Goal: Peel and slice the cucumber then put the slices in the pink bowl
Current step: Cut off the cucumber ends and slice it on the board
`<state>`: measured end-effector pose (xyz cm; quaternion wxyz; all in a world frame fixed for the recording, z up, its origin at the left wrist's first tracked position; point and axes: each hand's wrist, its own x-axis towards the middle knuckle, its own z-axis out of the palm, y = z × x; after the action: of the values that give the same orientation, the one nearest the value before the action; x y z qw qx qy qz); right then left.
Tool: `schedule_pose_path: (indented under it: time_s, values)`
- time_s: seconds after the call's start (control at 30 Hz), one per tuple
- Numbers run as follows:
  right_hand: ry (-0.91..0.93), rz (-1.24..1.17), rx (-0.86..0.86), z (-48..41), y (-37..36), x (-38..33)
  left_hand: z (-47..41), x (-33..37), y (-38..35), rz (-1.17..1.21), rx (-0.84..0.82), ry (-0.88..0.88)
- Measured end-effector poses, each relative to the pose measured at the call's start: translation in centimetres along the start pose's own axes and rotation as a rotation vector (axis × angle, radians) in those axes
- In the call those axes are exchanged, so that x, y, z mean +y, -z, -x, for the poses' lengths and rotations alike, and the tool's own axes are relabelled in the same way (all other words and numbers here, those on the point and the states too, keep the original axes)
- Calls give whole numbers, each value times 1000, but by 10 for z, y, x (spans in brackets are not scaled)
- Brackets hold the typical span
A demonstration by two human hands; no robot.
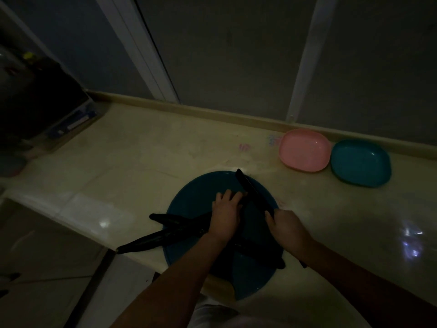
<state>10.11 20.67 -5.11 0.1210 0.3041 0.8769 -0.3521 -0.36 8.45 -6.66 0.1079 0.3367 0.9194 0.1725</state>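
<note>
The scene is very dark. A round blue plate [189, 200] lies on the pale counter in front of me. My left hand [224, 216] grips a dark cucumber [203, 218] on the plate, and most of it is hidden under the hand. My right hand [286, 228] grips the handle of a dark knife [250, 190], whose blade points away and to the left, beside my left fingertips. Two more dark cucumbers lie on the plate: one [151, 241] sticks out over its left edge, another [260, 253] lies under my wrists. The empty pink bowl [305, 150] stands at the back right.
A blue bowl [359, 163] sits right beside the pink one, against the low back ledge [212, 113]. Dark boxes and containers [47, 102] fill the far left corner. The counter's front edge [78, 226] runs diagonally at the left, with floor below.
</note>
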Motion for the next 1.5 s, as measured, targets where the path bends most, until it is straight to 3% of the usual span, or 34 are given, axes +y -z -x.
schedule_pose_path:
  time_s: [0.5, 1.3, 1.5]
  values:
    - [-1, -103, 16, 9, 3, -2, 0, 0, 1, 15, 1, 11]
    - [2, -4, -41, 1, 5, -16, 0, 0, 1, 35, 8, 15]
    - [-8, -83, -49, 6, 4, -6, 1, 1, 0, 45, 5, 19]
